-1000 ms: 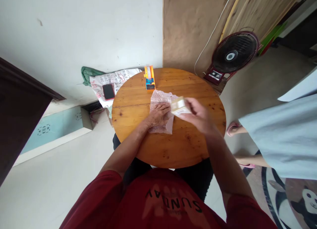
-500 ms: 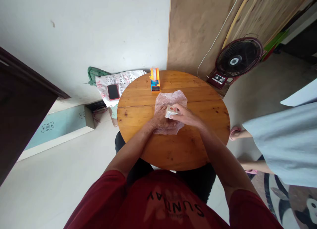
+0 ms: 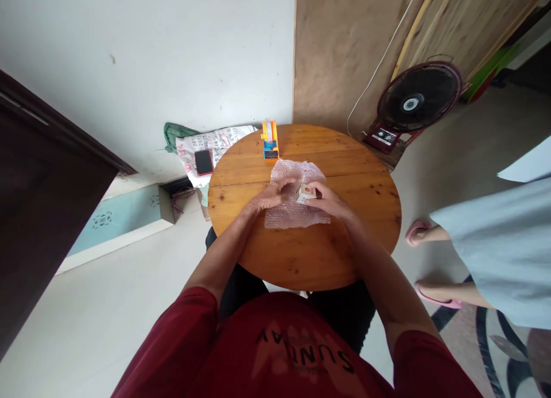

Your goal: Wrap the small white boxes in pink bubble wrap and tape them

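A small white box (image 3: 305, 193) with red print is gripped at its right side by my right hand (image 3: 328, 201), over the bubble wrap. The pinkish clear bubble wrap (image 3: 297, 219) lies spread on the round wooden table (image 3: 297, 263). Just left of the box, my left hand (image 3: 271, 196) is over the wrap's left part with its fingers apart and nothing in them. Behind the wrap stands an orange and blue tape dispenser (image 3: 270, 142) with a roll of clear tape.
A phone (image 3: 204, 162) rests on a white printed sack (image 3: 186, 151) left of the table. A dark red fan (image 3: 385, 136) stands behind the table's right edge. At the right, a person in a light blue garment (image 3: 512, 237) stands close by. A wall runs behind.
My left hand has lifted off the bubble wrap and moved left, its fingers now apart. My right hand has moved slightly right with the box. The wrap's near edge looks flatter.
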`<state>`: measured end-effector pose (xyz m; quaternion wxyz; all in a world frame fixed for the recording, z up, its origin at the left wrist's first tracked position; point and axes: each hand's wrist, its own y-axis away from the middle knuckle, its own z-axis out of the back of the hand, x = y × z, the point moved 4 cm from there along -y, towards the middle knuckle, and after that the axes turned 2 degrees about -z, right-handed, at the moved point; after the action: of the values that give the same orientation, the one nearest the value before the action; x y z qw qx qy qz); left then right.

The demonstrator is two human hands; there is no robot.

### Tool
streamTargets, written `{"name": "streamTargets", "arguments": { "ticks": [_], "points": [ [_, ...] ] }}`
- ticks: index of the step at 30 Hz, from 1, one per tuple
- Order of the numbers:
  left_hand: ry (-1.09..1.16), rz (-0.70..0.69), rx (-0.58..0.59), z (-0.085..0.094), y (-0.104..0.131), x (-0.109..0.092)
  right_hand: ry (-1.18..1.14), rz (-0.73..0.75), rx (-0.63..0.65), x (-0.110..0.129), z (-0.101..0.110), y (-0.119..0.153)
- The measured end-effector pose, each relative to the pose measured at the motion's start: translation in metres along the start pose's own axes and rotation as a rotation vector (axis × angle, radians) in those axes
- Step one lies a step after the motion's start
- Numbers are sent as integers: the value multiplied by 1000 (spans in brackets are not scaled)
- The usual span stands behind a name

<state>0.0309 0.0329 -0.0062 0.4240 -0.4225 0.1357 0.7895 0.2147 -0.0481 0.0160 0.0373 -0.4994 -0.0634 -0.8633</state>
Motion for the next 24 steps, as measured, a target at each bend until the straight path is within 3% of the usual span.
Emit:
{"name": "streamTargets", "arguments": {
  "ticks": [7,14,19,24],
  "points": [
    [114,-6,-49,-5,9,0,227,140,-40,-4,-16,-6],
    [507,-61,-133,-21,25,4,292,110,-82,-14,-14,-8],
    [455,-54,-173,-18,25,1,279,92,-83,-15,-13,-8],
    [249,-123,-126,-11,24,-10,323,61,-101,-11,-16,-4]
  ]
}}
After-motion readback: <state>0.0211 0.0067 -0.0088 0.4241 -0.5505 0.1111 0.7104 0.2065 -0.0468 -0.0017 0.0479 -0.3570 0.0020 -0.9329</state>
